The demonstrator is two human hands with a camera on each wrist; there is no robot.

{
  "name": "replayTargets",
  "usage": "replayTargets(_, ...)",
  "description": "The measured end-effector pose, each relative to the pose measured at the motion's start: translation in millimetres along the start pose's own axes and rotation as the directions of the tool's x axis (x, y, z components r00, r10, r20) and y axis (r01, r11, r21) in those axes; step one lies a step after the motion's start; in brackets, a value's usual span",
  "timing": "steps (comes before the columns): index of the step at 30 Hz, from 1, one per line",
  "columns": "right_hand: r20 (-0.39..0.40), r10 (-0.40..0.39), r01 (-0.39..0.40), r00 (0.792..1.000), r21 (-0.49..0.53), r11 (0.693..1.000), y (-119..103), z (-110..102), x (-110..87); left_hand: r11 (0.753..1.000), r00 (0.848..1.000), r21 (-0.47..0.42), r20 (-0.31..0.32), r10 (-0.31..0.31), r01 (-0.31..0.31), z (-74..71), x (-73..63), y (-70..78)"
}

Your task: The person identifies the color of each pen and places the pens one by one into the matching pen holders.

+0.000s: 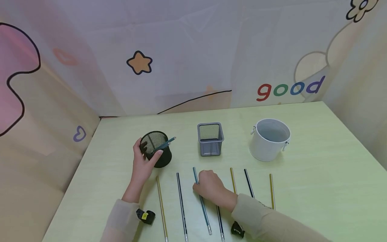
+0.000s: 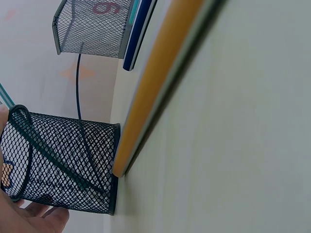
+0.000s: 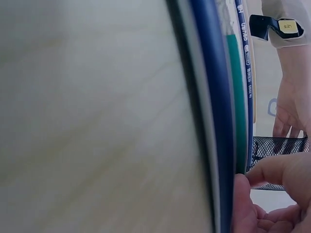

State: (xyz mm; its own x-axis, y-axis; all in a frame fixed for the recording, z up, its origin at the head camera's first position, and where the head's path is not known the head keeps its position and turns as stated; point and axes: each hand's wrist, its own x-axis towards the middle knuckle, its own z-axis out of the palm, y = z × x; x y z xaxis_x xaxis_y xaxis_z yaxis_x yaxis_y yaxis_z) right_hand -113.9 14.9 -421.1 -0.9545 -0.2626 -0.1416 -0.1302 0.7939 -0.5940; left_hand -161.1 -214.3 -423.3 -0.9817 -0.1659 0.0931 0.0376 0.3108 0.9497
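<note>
My left hand (image 1: 144, 168) grips a round black mesh pencil cup (image 1: 163, 158), with its thumb and fingers around the sides. Teal pencils (image 1: 164, 145) lean inside it, their ends poking over the rim. Seen in the left wrist view, the mesh cup (image 2: 63, 162) has its base close to the table. With thumb and curled forefinger, my right hand (image 1: 213, 188) pinches a teal pencil (image 1: 204, 211) near its upper end; the pinch shows in the right wrist view, where the teal pencil (image 3: 237, 92) runs beside dark blue ones.
Several pencils lie in a row: a yellow pencil (image 1: 161, 205) and a dark blue pencil (image 1: 182, 205) to the left, others under or beyond my right arm. Behind stand a grey square mesh holder (image 1: 210, 148) and a white bucket (image 1: 264, 146). A printed curtain (image 1: 193, 67) hangs behind the table.
</note>
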Motion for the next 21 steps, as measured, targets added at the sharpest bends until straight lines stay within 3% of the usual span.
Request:
replayTargets(11, 0.019, 0.046, -0.047, 0.999, 0.05, 0.998, -1.3, -1.2, -0.3, 1.0, 1.0, -0.008, -0.004, 0.008, -0.008, -0.3, -1.2, 0.0)
replayTargets(21, -0.002, 0.017, -0.017, 1.0, 0.083, 0.996, -1.0, -1.5, 0.2, 1.0, 1.0, -0.004, -0.005, 0.003, -0.003, -0.4, -1.3, 0.8)
